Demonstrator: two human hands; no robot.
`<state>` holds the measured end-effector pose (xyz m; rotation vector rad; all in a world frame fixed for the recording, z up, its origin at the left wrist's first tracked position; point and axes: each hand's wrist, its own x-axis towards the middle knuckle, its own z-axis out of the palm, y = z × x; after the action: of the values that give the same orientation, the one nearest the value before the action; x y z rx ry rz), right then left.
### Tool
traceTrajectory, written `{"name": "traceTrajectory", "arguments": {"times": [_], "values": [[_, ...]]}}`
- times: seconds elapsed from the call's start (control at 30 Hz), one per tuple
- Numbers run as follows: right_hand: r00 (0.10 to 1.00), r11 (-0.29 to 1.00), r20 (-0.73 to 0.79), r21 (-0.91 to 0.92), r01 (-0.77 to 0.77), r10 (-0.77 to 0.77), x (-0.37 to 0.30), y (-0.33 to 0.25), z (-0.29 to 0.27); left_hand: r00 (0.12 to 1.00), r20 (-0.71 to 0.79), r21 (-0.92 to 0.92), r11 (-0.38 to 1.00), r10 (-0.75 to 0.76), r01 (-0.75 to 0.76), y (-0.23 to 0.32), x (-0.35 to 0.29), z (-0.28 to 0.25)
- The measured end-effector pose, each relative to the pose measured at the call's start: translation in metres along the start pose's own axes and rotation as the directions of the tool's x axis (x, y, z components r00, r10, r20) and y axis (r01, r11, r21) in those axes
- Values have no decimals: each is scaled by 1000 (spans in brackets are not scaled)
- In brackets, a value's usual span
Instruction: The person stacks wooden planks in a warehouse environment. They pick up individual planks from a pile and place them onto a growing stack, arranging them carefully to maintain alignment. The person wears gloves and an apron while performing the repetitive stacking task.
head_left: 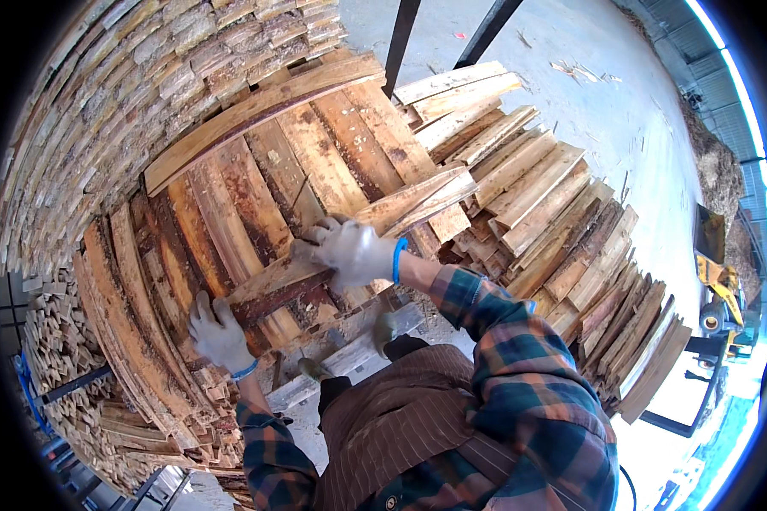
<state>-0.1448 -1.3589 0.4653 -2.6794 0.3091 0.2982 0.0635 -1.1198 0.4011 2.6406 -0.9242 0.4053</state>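
A rough-sawn wooden board with a dark bark edge lies crosswise over the near part of a stack of planks. My right hand, in a pale glove with a blue band at the wrist, is over the middle of this board, its fingers bent around it. Part of the board is hidden under that hand. At the board's left end is my left hand, gloved alike. Its fingers are spread over the planks, with the thumb close to the board's end. Another long board lies across the stack's far side.
A tall wall of stacked wood rises at the far left. More split planks lie in a long row on the right. Dark metal posts stand behind the stack. A yellow loader is at the far right.
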Motion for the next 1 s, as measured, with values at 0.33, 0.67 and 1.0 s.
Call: {"name": "traceTrajectory", "arguments": {"times": [0.33, 0.67, 1.0], "values": [[956, 986, -263, 60, 154, -133, 17, -38, 20, 961, -272, 151, 983, -56, 100, -26, -11, -5], [992, 981, -119, 192, -13, 37, 18, -37, 35, 974, -81, -24, 978, -210, 209, -19, -3, -27], [957, 841, -32, 486, -239, 290, 191, -278, 0, 877, 49, -304, 829, -478, 469, -255, 66, -141]]}}
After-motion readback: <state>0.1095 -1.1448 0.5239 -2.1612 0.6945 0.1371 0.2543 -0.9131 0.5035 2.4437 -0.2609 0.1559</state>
